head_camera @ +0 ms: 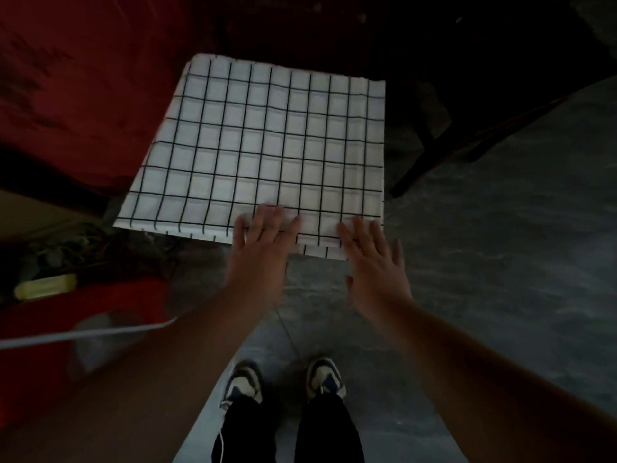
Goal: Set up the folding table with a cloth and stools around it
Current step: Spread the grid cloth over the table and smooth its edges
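A white cloth (260, 145) with a black grid pattern lies spread flat over a square surface in front of me; what is under it is hidden. My left hand (260, 242) lies with straight, spread fingers on the cloth's near edge. My right hand (374, 259) is flat too, its fingertips over the near right corner of the cloth. Neither hand holds anything. The picture is dim and slightly blurred.
A large red surface (73, 95) fills the left side. A dark wooden leg or frame (430, 152) stands to the right of the cloth. Low on the left sit a red item (83, 305) and clutter. My shoes (283, 382) stand on grey floor (500, 262).
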Motion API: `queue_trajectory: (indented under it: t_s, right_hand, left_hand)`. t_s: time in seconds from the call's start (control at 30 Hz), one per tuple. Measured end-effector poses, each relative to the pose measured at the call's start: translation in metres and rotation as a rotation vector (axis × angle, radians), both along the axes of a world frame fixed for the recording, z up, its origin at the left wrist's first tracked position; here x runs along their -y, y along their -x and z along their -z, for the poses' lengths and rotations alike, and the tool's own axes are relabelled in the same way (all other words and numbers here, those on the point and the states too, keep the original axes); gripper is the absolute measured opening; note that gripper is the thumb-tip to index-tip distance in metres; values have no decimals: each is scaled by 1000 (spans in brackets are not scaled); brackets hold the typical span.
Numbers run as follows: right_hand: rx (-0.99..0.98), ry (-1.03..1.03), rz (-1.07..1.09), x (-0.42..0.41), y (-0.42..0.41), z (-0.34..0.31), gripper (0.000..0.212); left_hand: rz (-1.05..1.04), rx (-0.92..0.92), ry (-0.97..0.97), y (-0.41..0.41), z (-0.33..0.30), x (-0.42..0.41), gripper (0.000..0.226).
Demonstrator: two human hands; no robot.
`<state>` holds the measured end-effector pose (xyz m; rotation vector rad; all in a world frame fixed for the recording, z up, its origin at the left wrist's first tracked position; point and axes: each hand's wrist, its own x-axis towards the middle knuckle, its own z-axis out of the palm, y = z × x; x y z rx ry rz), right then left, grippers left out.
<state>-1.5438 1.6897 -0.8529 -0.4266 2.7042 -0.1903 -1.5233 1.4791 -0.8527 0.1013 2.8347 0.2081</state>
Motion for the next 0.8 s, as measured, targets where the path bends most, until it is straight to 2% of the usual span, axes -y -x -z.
queue_trajectory:
  t_s: [0.07, 0.2, 0.3, 0.4, 0.57, 0.8]
  right_hand:
    - [-7, 54, 9, -1, 4, 6, 93]
    - [-53, 175, 54, -10, 11, -3, 63]
    - [-88, 281, 84, -8, 16, -27, 49]
    - [-179, 371, 117, 3, 17, -67, 40]
    - [-263, 499, 138, 29, 2, -178, 37]
    - [-232, 624, -63, 70, -43, -364, 38]
  left_hand:
    - [-1, -4, -13, 2, 5, 6, 87]
    - [-19, 18, -76, 13, -6, 16, 69]
    - [-91, 12, -122, 20, -30, 17, 61]
    - [-151, -75, -179, 15, -65, 18, 51]
    - [-248, -193, -266, -16, -173, 35, 48]
    - [-442, -352, -226, -89, -363, 69, 49]
